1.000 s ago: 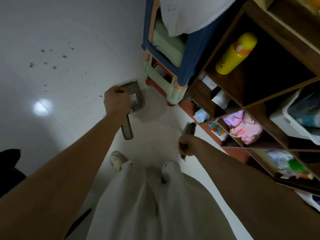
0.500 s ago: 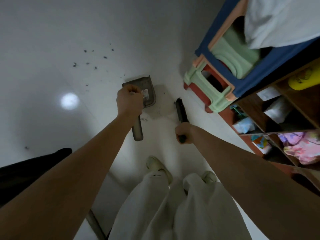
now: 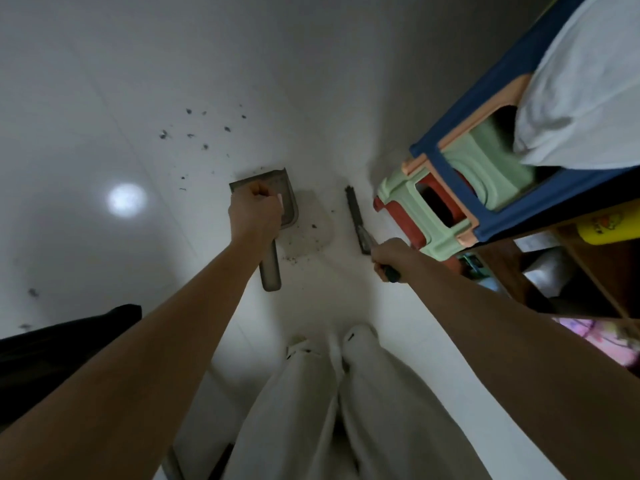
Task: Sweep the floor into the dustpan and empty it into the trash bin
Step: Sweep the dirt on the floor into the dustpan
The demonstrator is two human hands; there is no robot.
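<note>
My left hand (image 3: 255, 212) grips the grey dustpan (image 3: 284, 192) near the top of its handle and holds it low over the white floor, mouth pointing away from me. My right hand (image 3: 388, 255) holds a small dark hand brush (image 3: 356, 216), with its bristle head on the floor to the right of the pan. Fine dust and crumbs (image 3: 311, 237) lie between the pan and the brush. More dark debris specks (image 3: 204, 133) are scattered on the floor beyond the pan. No trash bin is in view.
Stacked plastic stools (image 3: 450, 199) in green, red, peach and blue stand close to the right of the brush, with a white cloth (image 3: 581, 98) on top. A wooden shelf unit (image 3: 571, 271) is at the right edge. A dark object (image 3: 62, 344) lies at lower left. My legs (image 3: 329, 410) are below.
The view has shifted left and the stools now sit further right. My right hand has brought the brush forward beside the pan, and dust now shows between them. The dustpan stays in my left hand.
</note>
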